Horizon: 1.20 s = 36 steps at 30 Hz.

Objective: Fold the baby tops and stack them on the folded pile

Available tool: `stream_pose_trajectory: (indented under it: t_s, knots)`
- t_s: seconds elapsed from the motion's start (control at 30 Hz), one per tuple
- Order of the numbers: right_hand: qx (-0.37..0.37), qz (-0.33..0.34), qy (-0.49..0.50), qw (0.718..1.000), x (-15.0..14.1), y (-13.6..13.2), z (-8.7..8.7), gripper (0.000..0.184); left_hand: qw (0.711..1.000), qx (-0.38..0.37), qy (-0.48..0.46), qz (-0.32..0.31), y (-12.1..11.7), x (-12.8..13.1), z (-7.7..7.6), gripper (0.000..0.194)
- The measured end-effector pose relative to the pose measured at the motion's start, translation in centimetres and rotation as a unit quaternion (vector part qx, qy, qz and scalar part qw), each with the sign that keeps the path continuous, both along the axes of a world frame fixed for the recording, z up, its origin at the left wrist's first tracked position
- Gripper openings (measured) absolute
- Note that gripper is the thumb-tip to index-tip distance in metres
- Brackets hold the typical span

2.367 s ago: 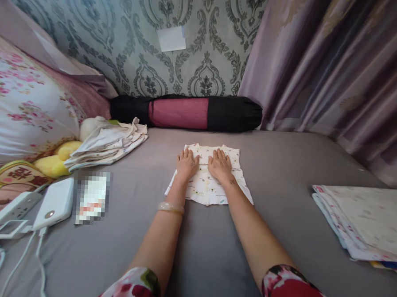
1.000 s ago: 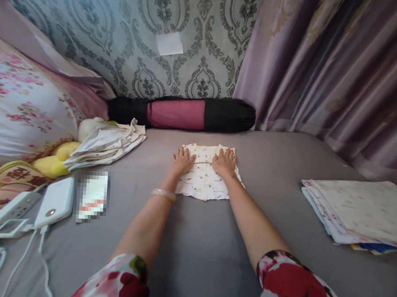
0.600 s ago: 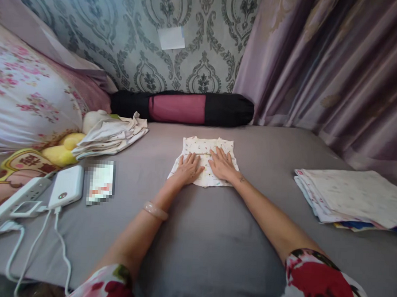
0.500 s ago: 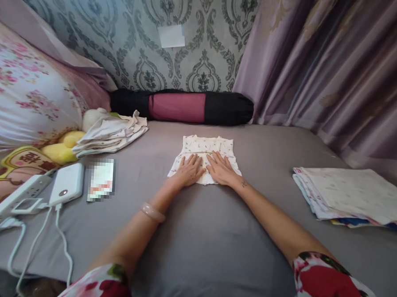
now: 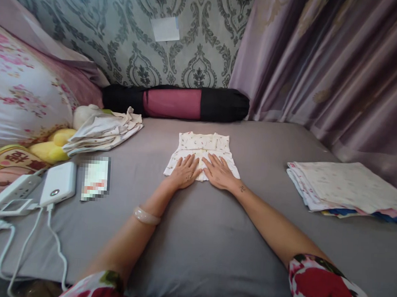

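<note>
A small white garment (image 5: 203, 142) with a tiny scattered print lies partly folded on the grey bed sheet (image 5: 194, 237), its upper part turned over in a band. My left hand (image 5: 185, 171) rests flat on its lower left part, fingers spread. Beside it, my right hand (image 5: 220, 171) presses flat on the lower right part, fingers also apart. The thumbs nearly meet at the middle of the cloth. Neither hand grips anything. The cloth under both palms is hidden.
Folded cloths (image 5: 346, 185) are stacked at the right. Crumpled light clothes (image 5: 102, 132) lie at the back left. A white power bank (image 5: 58, 183), a power strip (image 5: 11, 196) and cables occupy the left. A black and maroon roll (image 5: 172, 102) lies along the wall.
Both hands have slid slightly towards me over the garment, staying flat and spread. The whole view has shifted a little, so the surroundings appear further left and up.
</note>
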State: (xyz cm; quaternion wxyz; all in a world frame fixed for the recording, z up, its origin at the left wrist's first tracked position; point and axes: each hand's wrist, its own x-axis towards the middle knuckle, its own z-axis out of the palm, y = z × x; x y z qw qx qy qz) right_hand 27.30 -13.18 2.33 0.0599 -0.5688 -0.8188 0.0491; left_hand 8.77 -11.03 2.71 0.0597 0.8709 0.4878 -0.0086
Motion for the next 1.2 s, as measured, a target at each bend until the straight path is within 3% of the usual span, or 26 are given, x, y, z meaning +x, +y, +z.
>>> stream_pose_trajectory:
  t_s: [0.23,0.43,0.57,0.93,1.2]
  knots:
    - [-0.018,-0.017,0.004,1.000,0.4,-0.2,0.3,0.055,0.999,0.025,-0.026,0.008,-0.1,-0.5,-0.2,0.058]
    - [0.022,-0.141,-0.015,0.990,1.7,-0.6,0.3,0.062,0.993,0.056,-0.027,0.100,0.6,-2.2,-0.3,0.057]
    - [0.007,-0.190,-0.027,0.981,2.2,-0.6,0.1,0.066,0.988,0.051,-0.021,0.145,1.0,-3.3,-0.6,0.057]
    - [-0.006,-0.184,-0.026,0.983,2.7,0.0,-0.9,0.069,0.987,0.020,-0.042,0.151,1.0,-3.5,-0.1,0.053]
    - [0.024,-0.200,0.029,0.979,3.3,0.2,0.4,0.054,0.966,0.096,-0.082,0.225,1.6,-4.7,-0.3,0.048]
